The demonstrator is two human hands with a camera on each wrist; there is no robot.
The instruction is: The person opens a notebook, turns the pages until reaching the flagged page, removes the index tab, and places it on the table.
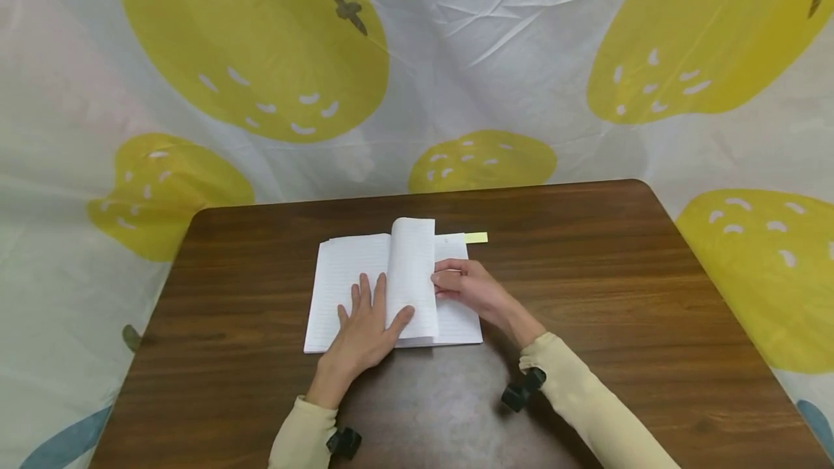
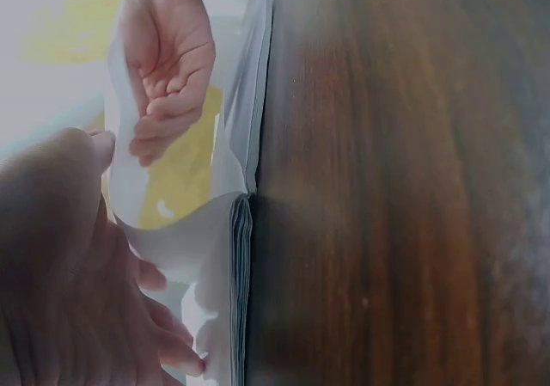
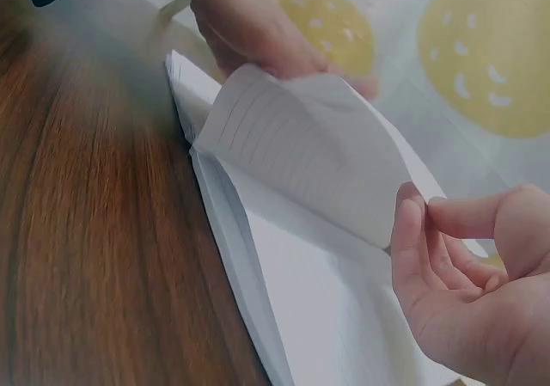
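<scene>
An open white lined paper notebook lies mid-table on the brown wooden table. The left hand presses flat on it; the right hand pinches a standing page

Nothing readable anywhere, honestly: the notebook pages under the fingers show only blank ruled lines, no words or numbers.

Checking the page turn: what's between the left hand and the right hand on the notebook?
In the head view, a lifted lined page stands between the left hand and the right hand.
</scene>
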